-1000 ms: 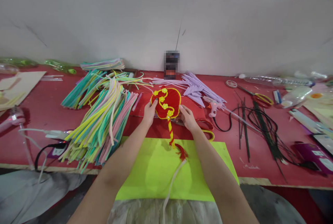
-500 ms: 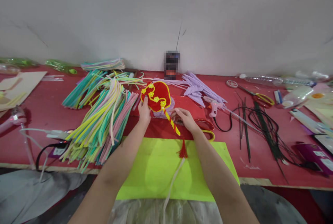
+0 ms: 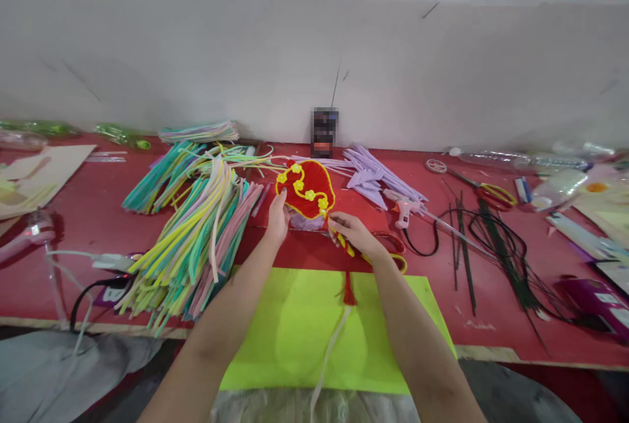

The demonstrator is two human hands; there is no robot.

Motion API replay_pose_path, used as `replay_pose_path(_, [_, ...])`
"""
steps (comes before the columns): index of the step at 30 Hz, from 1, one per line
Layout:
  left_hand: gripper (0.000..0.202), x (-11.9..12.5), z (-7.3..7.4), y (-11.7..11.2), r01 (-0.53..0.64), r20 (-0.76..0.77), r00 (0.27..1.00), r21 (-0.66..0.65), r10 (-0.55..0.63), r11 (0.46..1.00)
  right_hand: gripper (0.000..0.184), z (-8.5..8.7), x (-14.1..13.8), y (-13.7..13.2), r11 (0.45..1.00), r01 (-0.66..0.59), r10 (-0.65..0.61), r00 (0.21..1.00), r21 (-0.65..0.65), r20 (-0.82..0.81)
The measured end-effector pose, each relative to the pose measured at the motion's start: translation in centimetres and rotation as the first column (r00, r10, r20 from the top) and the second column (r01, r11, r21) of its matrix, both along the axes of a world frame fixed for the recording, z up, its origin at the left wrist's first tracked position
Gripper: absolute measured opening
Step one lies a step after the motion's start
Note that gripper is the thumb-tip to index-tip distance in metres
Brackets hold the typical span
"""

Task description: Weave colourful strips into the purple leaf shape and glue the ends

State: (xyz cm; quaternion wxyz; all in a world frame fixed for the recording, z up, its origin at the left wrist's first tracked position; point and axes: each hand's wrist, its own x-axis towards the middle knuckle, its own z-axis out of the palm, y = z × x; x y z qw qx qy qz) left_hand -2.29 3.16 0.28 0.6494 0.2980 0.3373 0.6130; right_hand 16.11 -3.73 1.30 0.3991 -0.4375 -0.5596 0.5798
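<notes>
A red fan [image 3: 314,181] with a yellow edge and a curling line of yellow flowers is held up over the table. My left hand [image 3: 278,217] grips its left rim, thumb on the front. Wrapped round the red and yellow striped handle are the fingers of my right hand [image 3: 354,233], closed and covering most of it. From the handle's lower end hangs a red tassel [image 3: 348,291], over a yellow-green sheet [image 3: 314,331]. Part of a purple piece [image 3: 307,221] shows behind the fan.
Left of my hands lies a big heap of coloured pipe cleaners [image 3: 196,233]. To the right are purple pipe cleaners [image 3: 388,174], a glue gun [image 3: 405,210], scissors [image 3: 496,195], dark stems [image 3: 506,246] and a black cable. A pixelated dark object [image 3: 324,131] stands against the wall.
My right hand has closed on the fan's handle, which it was beside before. The fan has shifted slightly right and turned a little. My view has tipped up slightly.
</notes>
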Motion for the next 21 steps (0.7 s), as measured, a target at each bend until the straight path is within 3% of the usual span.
replay_pose_path(4, [0.034, -0.4, 0.4, 0.1, 0.074, 0.061, 0.995, 0.002, -0.074, 0.997, 0.029, 0.1, 1.4, 0.2, 1.000, 0.014, -0.013, 1.000, -0.023, 0.023])
replay_pose_path(6, [0.043, -0.8, 0.4, 0.2, 0.108, 0.126, 0.987, -0.032, -0.103, 0.994, 0.029, 0.4, 2.2, 0.0, 0.998, 0.000, 0.001, 1.000, -0.059, 0.011])
replay_pose_path(10, [0.054, -1.6, 0.2, 0.5, 0.171, 0.211, 0.965, -0.054, -0.156, 0.984, 0.029, 0.9, 4.4, -0.8, 0.978, -0.148, 0.150, 0.989, -0.147, 0.000])
replay_pose_path(14, [0.061, -2.3, 0.3, 0.8, 0.195, 0.108, 0.976, -0.020, -0.191, 0.981, 0.032, 1.6, 6.1, -1.6, 0.872, -0.383, 0.419, 0.906, -0.305, 0.060])
replay_pose_path(18, [0.058, -2.8, 0.5, 1.2, 0.133, -0.016, 0.991, 0.011, -0.133, 0.991, 0.037, 2.5, 6.5, -1.8, 0.792, -0.462, 0.557, 0.814, -0.399, 0.163])
replay_pose_path(21, [0.050, -2.8, 0.2, 1.4, 0.018, -0.128, 0.992, 0.033, -0.013, 0.999, 0.040, 2.9, 6.2, -1.8, 0.754, -0.492, 0.616, 0.760, -0.434, 0.208])
